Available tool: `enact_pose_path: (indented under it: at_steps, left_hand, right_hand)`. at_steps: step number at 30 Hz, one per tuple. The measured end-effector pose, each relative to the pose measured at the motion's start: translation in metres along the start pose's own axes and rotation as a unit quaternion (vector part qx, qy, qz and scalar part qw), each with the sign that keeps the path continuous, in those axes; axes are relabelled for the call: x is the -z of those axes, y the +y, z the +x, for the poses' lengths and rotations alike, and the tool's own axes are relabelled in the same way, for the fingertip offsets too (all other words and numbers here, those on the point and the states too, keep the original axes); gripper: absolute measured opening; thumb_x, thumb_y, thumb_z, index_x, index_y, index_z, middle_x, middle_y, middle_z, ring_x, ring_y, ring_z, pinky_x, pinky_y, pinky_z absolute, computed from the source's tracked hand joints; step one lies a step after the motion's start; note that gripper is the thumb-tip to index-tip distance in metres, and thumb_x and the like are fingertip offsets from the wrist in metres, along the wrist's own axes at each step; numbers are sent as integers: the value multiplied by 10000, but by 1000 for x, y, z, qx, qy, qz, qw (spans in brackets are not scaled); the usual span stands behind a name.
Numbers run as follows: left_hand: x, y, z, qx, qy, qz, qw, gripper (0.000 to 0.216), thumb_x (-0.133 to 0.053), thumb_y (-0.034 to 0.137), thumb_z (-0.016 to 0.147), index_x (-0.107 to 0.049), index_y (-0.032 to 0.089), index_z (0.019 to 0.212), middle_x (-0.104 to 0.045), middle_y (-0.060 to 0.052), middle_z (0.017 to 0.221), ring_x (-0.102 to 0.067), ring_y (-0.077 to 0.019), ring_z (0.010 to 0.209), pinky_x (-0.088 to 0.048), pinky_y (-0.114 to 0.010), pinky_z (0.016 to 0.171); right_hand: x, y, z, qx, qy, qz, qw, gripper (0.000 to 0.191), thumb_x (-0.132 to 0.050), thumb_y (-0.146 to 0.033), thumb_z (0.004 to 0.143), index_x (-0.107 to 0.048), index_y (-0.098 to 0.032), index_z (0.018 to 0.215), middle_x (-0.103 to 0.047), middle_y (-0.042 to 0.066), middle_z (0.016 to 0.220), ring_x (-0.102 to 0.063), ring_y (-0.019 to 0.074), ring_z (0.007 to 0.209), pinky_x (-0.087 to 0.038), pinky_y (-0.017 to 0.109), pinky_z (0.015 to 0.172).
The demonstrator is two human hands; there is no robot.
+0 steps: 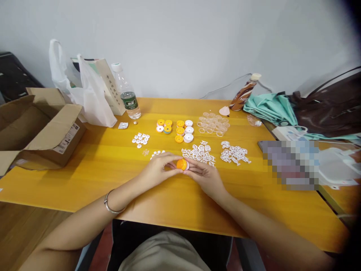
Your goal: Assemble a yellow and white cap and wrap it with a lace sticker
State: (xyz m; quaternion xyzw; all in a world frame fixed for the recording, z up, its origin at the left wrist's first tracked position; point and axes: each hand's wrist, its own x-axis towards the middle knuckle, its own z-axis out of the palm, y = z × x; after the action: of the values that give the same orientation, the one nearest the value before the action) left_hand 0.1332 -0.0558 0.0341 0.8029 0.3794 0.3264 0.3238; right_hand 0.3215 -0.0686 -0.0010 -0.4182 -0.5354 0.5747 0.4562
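My left hand [158,168] and my right hand [205,174] meet at the middle of the yellow wooden table [93,169], both pinching a small round orange and white cap [182,164] between the fingertips. Just beyond the hands lie piles of small white plastic pieces [199,152] and a second white pile [234,154]. Further back stand rows of orange and white round caps [177,130], a cluster of clear rings [213,124] and several small white discs [140,139].
An open cardboard box [42,128] sits at the left edge. White plastic bags [87,94], a water bottle [126,92] and a brown drink bottle [244,93] stand at the back. A teal cloth [270,108] and a dark bag [329,107] lie at the right.
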Motion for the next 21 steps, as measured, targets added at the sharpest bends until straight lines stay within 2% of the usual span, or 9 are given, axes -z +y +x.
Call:
enact_pose_path:
  at_steps: [6, 10, 14, 21]
  left_hand:
    - [-1, 4, -3, -23, 13, 69, 997, 289, -585, 313, 811, -616, 160, 1055, -625, -54, 858, -584, -124, 711, -504, -286, 700]
    - [-4, 1, -5, -59, 27, 112, 992, 267, -544, 283, 842, -613, 140, 1057, -613, -55, 821, -571, -141, 746, -492, -300, 719]
    - [-7, -4, -7, -89, 41, 108, 989, 280, -546, 252, 841, -594, 130, 1088, -608, -73, 895, -569, -142, 808, -486, -294, 756]
    - [-5, -3, -7, -108, 15, 96, 989, 314, -536, 242, 847, -562, 153, 1147, -591, -86, 954, -569, -154, 868, -481, -307, 785]
  right_hand:
    - [0, -2, 1, -24, 16, 22, 999, 279, -741, -219, 620, -664, -231, 888, -726, 0, 899, -675, 193, 880, -531, 342, 863]
    - [0, -5, 0, -35, 17, 14, 999, 263, -738, -250, 620, -668, -227, 873, -726, 10, 881, -675, 208, 873, -529, 358, 856]
    - [-1, -5, -1, -34, 11, 19, 999, 271, -743, -260, 615, -672, -227, 874, -728, 9, 853, -681, 203, 842, -531, 354, 842]
    - [-2, -6, -2, -51, 22, 21, 998, 282, -754, -243, 594, -679, -223, 865, -729, 9, 832, -680, 199, 829, -525, 348, 833]
